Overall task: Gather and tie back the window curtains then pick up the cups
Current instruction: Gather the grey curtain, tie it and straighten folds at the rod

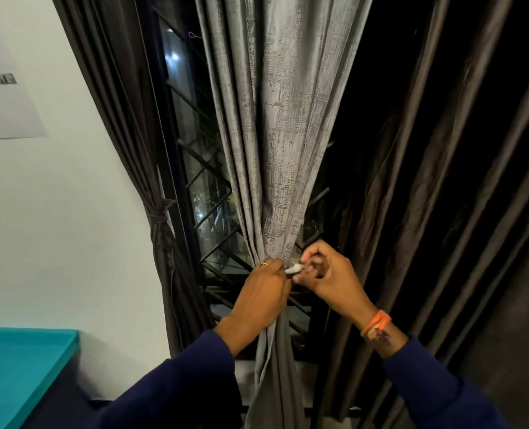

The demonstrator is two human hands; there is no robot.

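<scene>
Left hand (261, 292) gripping gathered grey curtain (275, 134), right hand (329, 275) pinching white tie (294, 268) (small) — hands nearly touching

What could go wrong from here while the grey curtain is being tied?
The left hand alone keeps the grey curtain bunched; if it loosens, the folds could spread again. The right hand pinches only the end of the pale tie, so it might slip free. No cups are in view, so that step still waits.
</scene>
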